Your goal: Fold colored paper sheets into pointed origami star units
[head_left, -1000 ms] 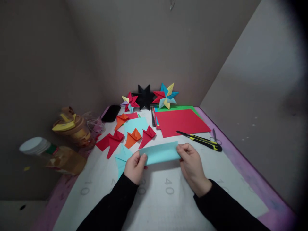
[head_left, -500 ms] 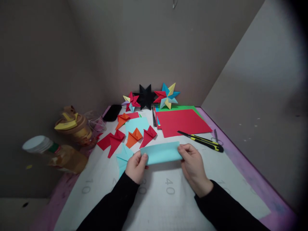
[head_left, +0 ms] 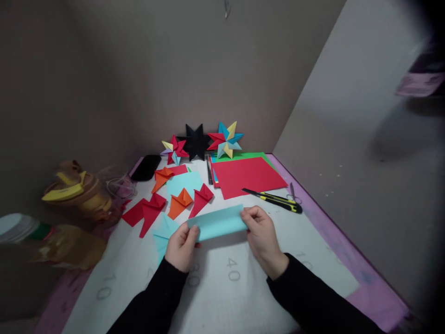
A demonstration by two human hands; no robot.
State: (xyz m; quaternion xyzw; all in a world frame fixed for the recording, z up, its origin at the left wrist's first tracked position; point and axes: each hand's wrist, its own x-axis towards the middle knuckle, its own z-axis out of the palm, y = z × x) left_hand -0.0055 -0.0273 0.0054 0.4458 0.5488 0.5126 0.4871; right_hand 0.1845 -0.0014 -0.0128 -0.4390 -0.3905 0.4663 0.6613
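Note:
A light blue strip of folded paper (head_left: pixel 219 223) is held up between my two hands, slightly tilted, just above the white mat. My left hand (head_left: pixel 181 245) pinches its left end, thumb in front. The right end is gripped by my right hand (head_left: pixel 264 236) between thumb and fingers. Behind my left hand lies a light blue folded paper piece (head_left: pixel 164 232), partly hidden. Beyond the strip are a red folded piece (head_left: pixel 153 209), an orange folded piece (head_left: pixel 181 202) and another red folded piece (head_left: pixel 202 197).
A yellow and black utility knife (head_left: pixel 278 202) and scissors (head_left: pixel 294 195) lie right of a red paper stack (head_left: pixel 250 176). Paper stars, one black (head_left: pixel 196 141), lean against the wall. A phone (head_left: pixel 146 168), a cup (head_left: pixel 79 195) and a jar (head_left: pixel 66 243) stand left.
The camera view has turned a little to the right, so everything sits further left in it. Both hands keep the same hold on the light blue paper.

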